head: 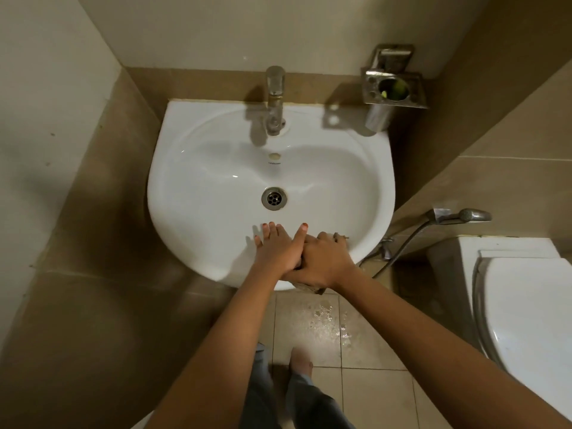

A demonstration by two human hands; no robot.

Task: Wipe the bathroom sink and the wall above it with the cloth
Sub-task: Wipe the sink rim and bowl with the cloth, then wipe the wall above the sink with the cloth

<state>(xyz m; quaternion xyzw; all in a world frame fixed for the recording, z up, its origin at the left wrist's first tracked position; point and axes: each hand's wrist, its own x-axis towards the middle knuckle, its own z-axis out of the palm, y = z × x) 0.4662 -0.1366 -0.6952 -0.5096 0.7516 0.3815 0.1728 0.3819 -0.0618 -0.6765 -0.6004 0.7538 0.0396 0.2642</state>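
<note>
Left hand [275, 247] first: my fingers are spread flat on the front rim of the sink [198, 168], fingertips pointing toward the drain [274, 198], holding nothing, thumb laid against the other hand. Right hand [325, 258] sits just beside it, touching it, curled shut over the cloth [309, 287] and pressing it down on the rim. Most of the cloth is hidden under that hand; a brownish corner hangs out below my wrist over the sink's front edge, and a small scrap peeks past my knuckles on the right.

So I'm working the near lip of the sink. How much of the bowl is done I cannot tell; it looks white and glossy, with no suds or streaks I can make out. The tap [275, 100] at the back stands untouched for all I can see, and so does the wall [216, 32] above it, pale and far from the cloth. My guess is the sink is in hand and the wall is left to do. Further right, a metal holder [393, 88] is fixed by the sink, and the toilet [526, 305] sits at the edge.
</note>
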